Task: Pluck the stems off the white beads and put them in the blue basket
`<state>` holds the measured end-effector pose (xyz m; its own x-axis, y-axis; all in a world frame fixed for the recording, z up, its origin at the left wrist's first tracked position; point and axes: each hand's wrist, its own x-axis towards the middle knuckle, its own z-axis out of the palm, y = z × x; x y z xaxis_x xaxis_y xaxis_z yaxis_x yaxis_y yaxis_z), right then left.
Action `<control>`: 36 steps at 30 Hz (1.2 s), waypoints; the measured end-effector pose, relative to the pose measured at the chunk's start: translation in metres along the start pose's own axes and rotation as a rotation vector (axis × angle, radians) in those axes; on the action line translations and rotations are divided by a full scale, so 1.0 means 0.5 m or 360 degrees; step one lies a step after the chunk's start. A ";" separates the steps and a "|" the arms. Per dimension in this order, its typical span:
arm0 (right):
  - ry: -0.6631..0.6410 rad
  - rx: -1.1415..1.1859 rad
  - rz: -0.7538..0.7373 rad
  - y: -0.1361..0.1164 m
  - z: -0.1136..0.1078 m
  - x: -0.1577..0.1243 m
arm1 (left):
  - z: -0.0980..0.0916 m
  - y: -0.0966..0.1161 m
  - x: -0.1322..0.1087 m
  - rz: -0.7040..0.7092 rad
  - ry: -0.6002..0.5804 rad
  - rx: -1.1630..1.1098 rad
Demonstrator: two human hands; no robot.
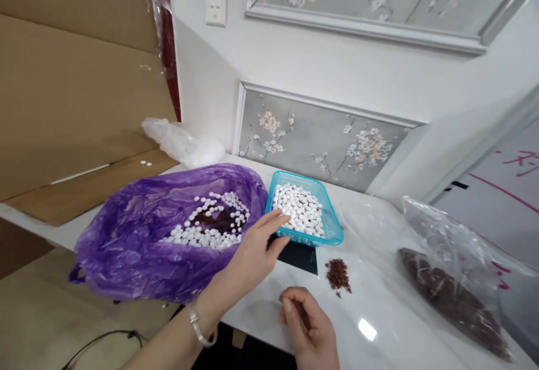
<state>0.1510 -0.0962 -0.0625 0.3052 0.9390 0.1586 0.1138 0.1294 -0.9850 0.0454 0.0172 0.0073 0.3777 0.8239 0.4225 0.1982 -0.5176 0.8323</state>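
Note:
My left hand (255,252), with a silvery bracelet at the wrist, reaches over the near left rim of a turquoise plastic basket (334,227). Its fingers are stretched and the thumb is apart, with the fingertips at the white foam balls (301,208) in the basket. Close to the front edge of the table, my right hand (309,325) is curled with thumb against fingers; whatever it may hold is hidden. Beyond it lies a small pile of reddish-brown bits (338,274). An open purple plastic bag (126,246) beside the basket contains white balls and dark brown material.
A clear bag (455,291) of brown material lies on the right of the white table (379,314). Behind the purple bag is a crumpled translucent bag (185,142). Cardboard (80,95) stands at left. A black flat piece (300,257) lies partly under the basket.

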 end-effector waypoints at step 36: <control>-0.0010 -0.1045 -0.0128 -0.119 -0.181 0.248 | -0.257 -0.117 -0.050 -0.0216 -0.0296 0.1618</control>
<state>0.2679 -0.0162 0.0219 0.2666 0.9365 0.2277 0.6893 -0.0201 -0.7242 -0.0917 0.0565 -0.0060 0.4116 0.8858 0.2144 0.8852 -0.4445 0.1372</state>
